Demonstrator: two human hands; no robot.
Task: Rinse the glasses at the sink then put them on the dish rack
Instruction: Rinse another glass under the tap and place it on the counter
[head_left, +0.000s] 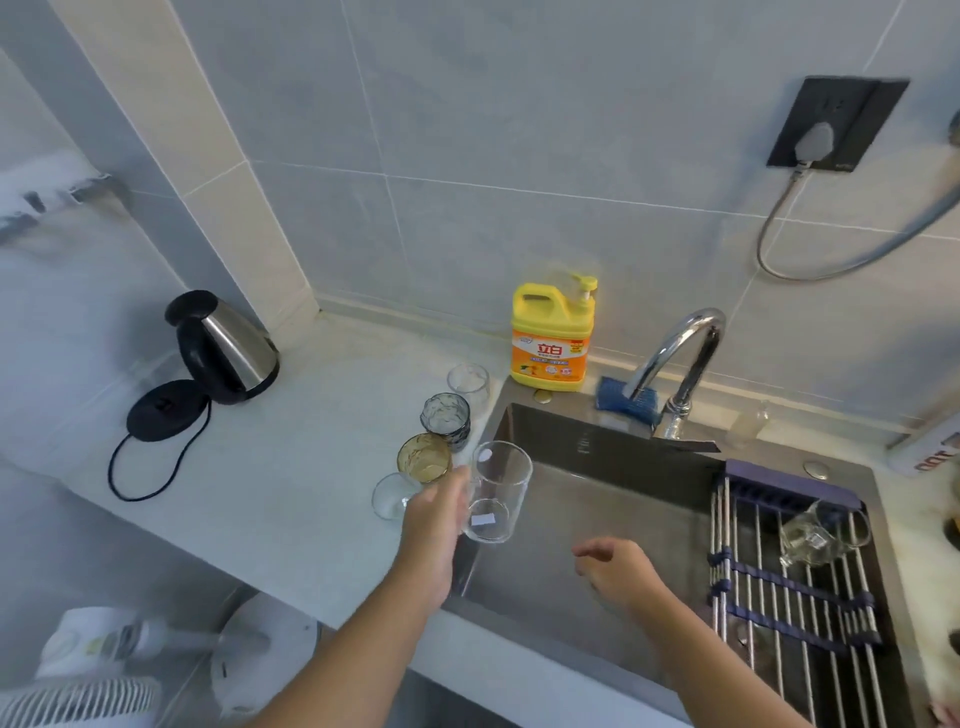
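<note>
Clear glass is what your left hand grips: a handled mug, fingers wrapped around its side, held tilted above the left edge of the steel sink. Your right hand hovers over the basin with its fingers loosely spread, grasping nothing.

Four more glasses stand in a row on the pale counter just left of the sink: a clear glass farthest back, a dark textured glass next, an amber glass touching it, and a clear wine glass nearest you, partly behind your left hand.

On the dish rack laid across the right side of the sink, one clear glass mug lies on its side. The chrome faucet arcs over the back of the basin, with a yellow bottle of dish soap and a blue scrubber beside it. A steel kettle sits off its base on the far left.
</note>
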